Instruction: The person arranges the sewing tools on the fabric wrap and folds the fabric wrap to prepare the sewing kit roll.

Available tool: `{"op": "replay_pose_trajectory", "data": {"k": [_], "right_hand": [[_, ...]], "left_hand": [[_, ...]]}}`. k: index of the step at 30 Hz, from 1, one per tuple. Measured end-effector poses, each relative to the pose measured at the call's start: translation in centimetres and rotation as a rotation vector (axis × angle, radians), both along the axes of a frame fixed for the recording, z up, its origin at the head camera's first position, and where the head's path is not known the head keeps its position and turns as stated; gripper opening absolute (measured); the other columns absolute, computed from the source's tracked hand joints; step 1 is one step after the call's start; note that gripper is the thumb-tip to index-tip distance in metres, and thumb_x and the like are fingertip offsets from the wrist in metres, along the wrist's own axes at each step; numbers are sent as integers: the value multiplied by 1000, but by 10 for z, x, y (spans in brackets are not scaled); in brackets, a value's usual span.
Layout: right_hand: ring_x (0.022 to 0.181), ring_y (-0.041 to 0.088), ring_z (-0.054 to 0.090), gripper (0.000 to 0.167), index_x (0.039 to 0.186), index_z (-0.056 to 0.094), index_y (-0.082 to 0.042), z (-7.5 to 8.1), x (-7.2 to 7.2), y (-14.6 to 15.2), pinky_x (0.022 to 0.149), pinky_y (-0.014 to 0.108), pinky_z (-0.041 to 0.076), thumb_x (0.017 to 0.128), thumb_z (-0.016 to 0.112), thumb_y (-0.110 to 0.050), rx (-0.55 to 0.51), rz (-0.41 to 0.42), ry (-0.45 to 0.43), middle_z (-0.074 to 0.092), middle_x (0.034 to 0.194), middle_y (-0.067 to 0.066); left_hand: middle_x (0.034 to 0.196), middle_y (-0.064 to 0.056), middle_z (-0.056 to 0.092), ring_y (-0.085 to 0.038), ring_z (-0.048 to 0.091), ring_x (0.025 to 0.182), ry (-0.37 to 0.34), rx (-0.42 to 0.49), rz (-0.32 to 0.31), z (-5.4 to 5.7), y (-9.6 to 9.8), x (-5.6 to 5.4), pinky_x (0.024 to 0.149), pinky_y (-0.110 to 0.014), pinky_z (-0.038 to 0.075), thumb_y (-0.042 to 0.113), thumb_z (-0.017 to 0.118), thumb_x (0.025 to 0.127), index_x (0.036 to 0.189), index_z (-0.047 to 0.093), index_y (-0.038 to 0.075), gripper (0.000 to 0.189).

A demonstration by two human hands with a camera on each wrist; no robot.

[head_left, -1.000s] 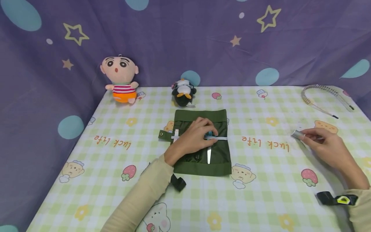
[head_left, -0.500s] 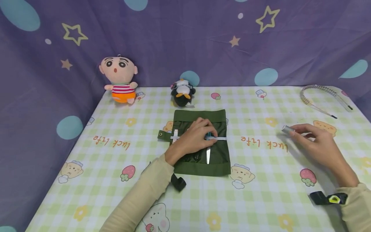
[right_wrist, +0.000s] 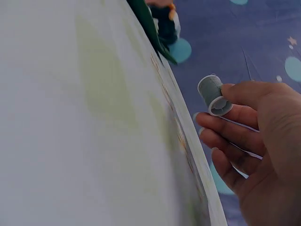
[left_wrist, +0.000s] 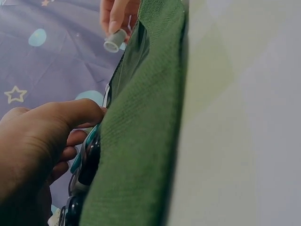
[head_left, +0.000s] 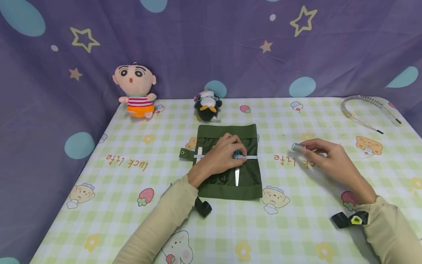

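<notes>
A green fabric sewing pouch (head_left: 227, 192) lies unfolded on the table. My left hand (head_left: 220, 157) is over its middle, thumb and fingertips pinching the white elastic strap (head_left: 252, 157) that runs across it. Under those fingers is a pair of scissors (head_left: 237, 178), blade toward me, its blue handles mostly covered. A white tool (head_left: 199, 152) sits under the strap's left end, and dark items (head_left: 223, 178) show beside my wrist. Right of the pouch, my right hand (head_left: 333, 157) holds a grey-green spool of thread (right_wrist: 211, 90) between thumb and fingers, above the tablecloth.
At the back left a plush doll (head_left: 136, 91) leans by the purple curtain (head_left: 244, 47). A penguin toy (head_left: 207, 106) stands behind the pouch. A headband (head_left: 362, 101) lies at the far right of the checked tablecloth (head_left: 132, 220).
My right hand has carried the spool of thread leftward, nearer the pouch. My left hand has stayed in place on the strap.
</notes>
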State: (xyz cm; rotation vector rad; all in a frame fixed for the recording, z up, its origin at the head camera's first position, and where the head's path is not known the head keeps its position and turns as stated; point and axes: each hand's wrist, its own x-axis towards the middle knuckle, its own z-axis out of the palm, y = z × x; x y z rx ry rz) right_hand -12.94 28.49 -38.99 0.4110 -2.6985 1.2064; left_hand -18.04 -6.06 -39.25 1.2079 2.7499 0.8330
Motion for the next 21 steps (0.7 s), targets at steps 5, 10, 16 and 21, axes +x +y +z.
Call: {"op": "replay_pose_trajectory", "data": {"k": [5,10,16,21], "right_hand": [[85,6,65,20,119,76,-10,-1,-6,-21,60,19,49,100,71,-10,-63,63,11,75,105,7],[85,7,65,21,119,75,-6,-2,-15,-43,70,17,48,98,71,-4,-120,118,35,75,101,7],[73,18,66,20,117,74,-2,-4,-25,-67,62,23,52,98,70,1,-196,233,55,74,99,8],[72,19,63,19,118,75,-4,-5,-32,-82,56,25,51,100,69,-6,-175,250,25,72,104,5]], "left_hand": [[109,-1,60,-22,47,105,14,-6,-6,0,1,0,93,-40,39,24,74,99,103,77,15,10],[110,-2,61,-23,48,105,28,-10,-16,0,1,0,94,-40,40,24,74,99,104,77,15,11],[111,-3,62,-24,49,107,53,-20,-31,0,0,-1,96,-42,40,24,73,100,104,78,14,11],[112,-4,62,-24,49,107,60,-22,-37,0,0,-1,96,-42,40,23,72,101,104,78,14,11]]}}
